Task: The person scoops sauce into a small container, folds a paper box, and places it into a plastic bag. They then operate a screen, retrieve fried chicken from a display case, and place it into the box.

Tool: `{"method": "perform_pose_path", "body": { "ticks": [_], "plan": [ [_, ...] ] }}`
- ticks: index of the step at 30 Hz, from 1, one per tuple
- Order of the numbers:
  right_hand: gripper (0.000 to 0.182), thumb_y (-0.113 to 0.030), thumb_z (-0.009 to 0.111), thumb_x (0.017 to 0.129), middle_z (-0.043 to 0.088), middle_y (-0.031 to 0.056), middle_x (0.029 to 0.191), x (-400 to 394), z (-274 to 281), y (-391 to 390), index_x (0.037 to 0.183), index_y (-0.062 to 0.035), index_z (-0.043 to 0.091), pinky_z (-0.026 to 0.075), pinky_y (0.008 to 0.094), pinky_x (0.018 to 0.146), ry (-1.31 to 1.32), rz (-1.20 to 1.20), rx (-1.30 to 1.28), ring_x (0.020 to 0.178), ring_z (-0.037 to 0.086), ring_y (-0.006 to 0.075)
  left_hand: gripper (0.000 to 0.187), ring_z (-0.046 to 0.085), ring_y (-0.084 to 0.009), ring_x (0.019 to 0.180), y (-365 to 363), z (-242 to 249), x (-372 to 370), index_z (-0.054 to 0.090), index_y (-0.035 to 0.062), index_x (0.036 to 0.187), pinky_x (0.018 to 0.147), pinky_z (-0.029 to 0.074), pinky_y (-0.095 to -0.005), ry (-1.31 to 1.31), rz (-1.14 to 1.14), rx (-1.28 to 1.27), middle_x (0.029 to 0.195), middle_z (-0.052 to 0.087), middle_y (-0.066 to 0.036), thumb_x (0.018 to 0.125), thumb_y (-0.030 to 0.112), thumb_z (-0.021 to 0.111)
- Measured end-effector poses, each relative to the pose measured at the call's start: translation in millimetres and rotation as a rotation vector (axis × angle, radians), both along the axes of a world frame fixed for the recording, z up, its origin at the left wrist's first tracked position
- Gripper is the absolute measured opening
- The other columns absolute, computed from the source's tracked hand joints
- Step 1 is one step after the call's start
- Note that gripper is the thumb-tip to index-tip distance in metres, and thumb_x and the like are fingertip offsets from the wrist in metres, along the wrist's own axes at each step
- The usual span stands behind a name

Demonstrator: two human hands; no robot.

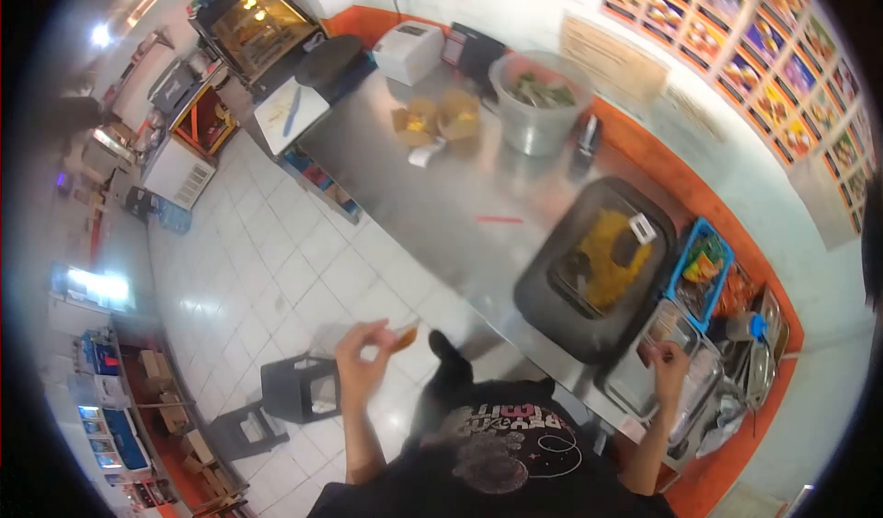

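My left hand [361, 357] is raised over the floor at the left of the counter, pinching a small orange-brown piece [405, 338] between thumb and fingers; I cannot make out its kind. Over the metal trays at the counter's near right end is my right hand [667, 363], fingers curled together; whatever they hold, if anything, is too small to tell. Beneath it lies a shallow metal tray [635, 382]. Just beyond, a large black tray [543, 288] holds yellow food [609, 256] with a white label-like card [642, 228] at its edge.
On the steel counter [395, 187] stand two open cardboard boxes [417, 122] with yellow food, a large clear bucket [538, 118] of leaves and a red strip [499, 219]. A blue basket [701, 274] sits by the wall. A dark stool [299, 389] stands on the tiled floor.
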State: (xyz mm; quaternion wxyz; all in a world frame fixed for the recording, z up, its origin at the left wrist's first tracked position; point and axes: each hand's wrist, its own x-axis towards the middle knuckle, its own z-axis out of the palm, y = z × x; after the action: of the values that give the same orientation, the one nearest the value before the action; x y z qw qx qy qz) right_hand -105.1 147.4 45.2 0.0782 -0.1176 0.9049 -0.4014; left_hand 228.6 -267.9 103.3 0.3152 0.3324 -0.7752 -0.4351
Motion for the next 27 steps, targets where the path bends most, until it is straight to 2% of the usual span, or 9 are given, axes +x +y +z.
{"method": "perform_pose_path", "body": {
  "ticks": [5, 9, 12, 17, 20, 22, 24, 26, 27],
  "plan": [
    [0.013, -0.010, 0.070, 0.084, 0.062, 0.0036, 0.075, -16, 74, -141, 0.089, 0.0019, 0.067, 0.044, 0.0264, 0.064, 0.132, 0.126, 0.061, 0.069, 0.054, 0.0107, 0.021, 0.067, -0.0159, 0.071, -104, -2, 29, 0.069, -0.0004, 0.102, 0.067, 0.053, -0.0277, -0.059, 0.085, -0.060, 0.082, 0.069, -0.010, 0.081, 0.001, 0.071],
    [0.009, -0.004, 0.066, 0.085, 0.062, 0.0053, 0.075, -31, 92, -310, 0.092, 0.0020, 0.066, 0.046, 0.0274, 0.068, 0.132, 0.301, -0.104, 0.073, 0.057, 0.0115, 0.024, 0.066, -0.0157, 0.078, -194, 15, 18, 0.069, -0.0016, 0.107, 0.072, 0.053, -0.0287, -0.088, 0.035, -0.081, 0.084, 0.068, -0.009, 0.083, -0.001, 0.067],
    [0.013, -0.007, 0.068, 0.083, 0.067, 0.0125, 0.079, -71, 66, -427, 0.091, 0.0037, 0.067, 0.047, 0.0290, 0.066, 0.334, 0.420, -0.086, 0.070, 0.060, 0.0155, 0.023, 0.066, -0.0166, 0.077, -260, 25, -17, 0.068, -0.0016, 0.107, 0.072, 0.053, -0.0283, -0.011, -0.041, -0.116, 0.085, 0.069, -0.010, 0.084, 0.000, 0.067],
    [0.016, -0.007, 0.069, 0.082, 0.069, 0.0157, 0.082, -127, 39, -587, 0.094, 0.0028, 0.068, 0.049, 0.0326, 0.071, 0.303, 0.360, -0.183, 0.075, 0.064, 0.0225, 0.020, 0.068, -0.0226, 0.075, -358, 30, -118, 0.069, -0.0006, 0.105, 0.070, 0.053, -0.0301, 0.030, -0.166, -0.237, 0.088, 0.069, -0.013, 0.085, 0.001, 0.066],
    [0.015, -0.005, 0.067, 0.082, 0.068, 0.0167, 0.091, -150, -5, -630, 0.095, 0.0026, 0.068, 0.051, 0.0356, 0.074, 0.420, 0.342, -0.200, 0.080, 0.065, 0.0277, 0.021, 0.069, -0.0203, 0.082, -398, 31, -186, 0.068, 0.0013, 0.106, 0.073, 0.052, -0.0301, -0.008, -0.275, -0.263, 0.090, 0.069, -0.011, 0.086, 0.001, 0.067],
    [0.015, -0.003, 0.065, 0.082, 0.066, 0.0172, 0.101, -157, -26, -645, 0.096, 0.0026, 0.067, 0.052, 0.0377, 0.074, 0.604, 0.537, -0.171, 0.085, 0.065, 0.0289, 0.022, 0.069, -0.0244, 0.084, -420, 19, -233, 0.068, 0.0019, 0.106, 0.074, 0.053, -0.0318, 0.017, -0.380, -0.280, 0.092, 0.069, -0.011, 0.085, 0.001, 0.068],
    [0.018, -0.001, 0.065, 0.081, 0.064, 0.0175, 0.106, -144, -30, -635, 0.099, 0.0024, 0.066, 0.052, 0.0411, 0.079, 0.524, 0.459, -0.167, 0.092, 0.064, 0.0299, 0.021, 0.068, -0.0252, 0.086, -427, -2, -270, 0.068, 0.0022, 0.105, 0.076, 0.053, -0.0331, -0.038, -0.466, -0.419, 0.093, 0.070, -0.011, 0.084, 0.002, 0.068],
    [0.023, -0.001, 0.065, 0.079, 0.063, 0.0183, 0.107, -125, -33, -619, 0.102, 0.0009, 0.067, 0.050, 0.0422, 0.084, 0.068, 0.182, -0.189, 0.098, 0.062, 0.0319, 0.020, 0.068, -0.0260, 0.089, -444, -40, -302, 0.069, 0.0025, 0.104, 0.077, 0.053, -0.0344, -0.043, -0.525, -0.565, 0.094, 0.070, -0.010, 0.084, 0.002, 0.068],
    [0.023, -0.001, 0.065, 0.079, 0.063, 0.0183, 0.107, -114, -40, -614, 0.102, 0.0009, 0.067, 0.050, 0.0422, 0.084, 0.043, 0.164, -0.181, 0.098, 0.062, 0.0319, 0.020, 0.067, -0.0265, 0.090, -453, -69, -312, 0.068, 0.0035, 0.104, 0.079, 0.052, -0.0364, -0.153, -0.640, -0.662, 0.098, 0.069, -0.010, 0.084, 0.002, 0.067]
  ]
}}
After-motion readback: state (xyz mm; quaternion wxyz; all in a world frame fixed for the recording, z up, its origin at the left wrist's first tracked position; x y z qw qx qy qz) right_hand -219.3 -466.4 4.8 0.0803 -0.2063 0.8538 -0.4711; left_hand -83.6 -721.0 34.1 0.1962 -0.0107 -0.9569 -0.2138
